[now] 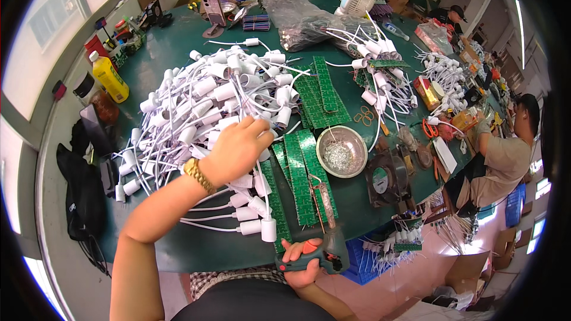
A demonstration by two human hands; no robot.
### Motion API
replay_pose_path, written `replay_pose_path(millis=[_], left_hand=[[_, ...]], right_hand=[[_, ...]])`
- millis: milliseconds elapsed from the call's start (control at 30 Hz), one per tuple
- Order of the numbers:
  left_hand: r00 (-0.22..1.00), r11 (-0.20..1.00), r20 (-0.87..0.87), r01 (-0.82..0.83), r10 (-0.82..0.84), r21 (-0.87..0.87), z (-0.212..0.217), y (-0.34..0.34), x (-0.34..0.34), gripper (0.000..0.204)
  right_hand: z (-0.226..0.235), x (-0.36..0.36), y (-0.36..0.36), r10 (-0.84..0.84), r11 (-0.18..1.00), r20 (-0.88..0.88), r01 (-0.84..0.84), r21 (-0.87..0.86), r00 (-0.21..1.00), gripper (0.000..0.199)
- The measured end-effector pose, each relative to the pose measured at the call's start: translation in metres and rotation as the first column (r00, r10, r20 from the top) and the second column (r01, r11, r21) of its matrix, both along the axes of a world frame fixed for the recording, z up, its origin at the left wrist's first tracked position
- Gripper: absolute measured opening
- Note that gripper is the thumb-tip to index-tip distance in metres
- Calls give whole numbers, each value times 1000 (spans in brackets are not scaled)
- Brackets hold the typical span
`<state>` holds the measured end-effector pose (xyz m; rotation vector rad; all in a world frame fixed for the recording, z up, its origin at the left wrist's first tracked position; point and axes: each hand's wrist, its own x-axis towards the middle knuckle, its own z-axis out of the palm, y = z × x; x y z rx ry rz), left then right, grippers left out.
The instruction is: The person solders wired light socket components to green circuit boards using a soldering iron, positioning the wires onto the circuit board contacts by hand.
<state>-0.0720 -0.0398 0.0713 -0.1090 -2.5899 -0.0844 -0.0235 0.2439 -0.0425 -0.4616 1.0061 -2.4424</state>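
Observation:
My left hand (238, 148), with a gold watch (198, 176) on its wrist, is over the near right side of a large heap of white lamp holders (208, 92) with white cables. Its fingers are curled closed among them; what they pinch, if anything, is hidden. Several white lamp holders (250, 213) lie in a row just below that hand. At the table's front edge my right hand (300, 264) grips a green soldering gun (324, 255), its metal barrel pointing up and away. Beyond the barrel lie green circuit board strips (297, 169).
Right of the boards stands a metal bowl (342, 151) with small shiny bits. A black square fan (386, 181) and rubber bands (364, 116) lie farther right. A yellow bottle (109, 77) stands at the left edge. Co-workers sit at the far side and right (502, 154).

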Motion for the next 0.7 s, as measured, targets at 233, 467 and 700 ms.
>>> replay_pose_path(millis=[233, 467, 700], left_hand=[[937, 910, 322, 8, 139, -414, 2, 2, -15, 13], [977, 974, 177, 149, -119, -172, 5, -34, -18, 26], [852, 495, -501, 375, 150, 784, 48, -33, 29, 48]], right_hand=[[2, -2, 0, -12, 999, -86, 15, 39, 996, 53], [-10, -1, 5, -14, 999, -74, 12, -33, 997, 50], [-5, -2, 2, 19, 1000, -127, -21, -9, 992, 50]])
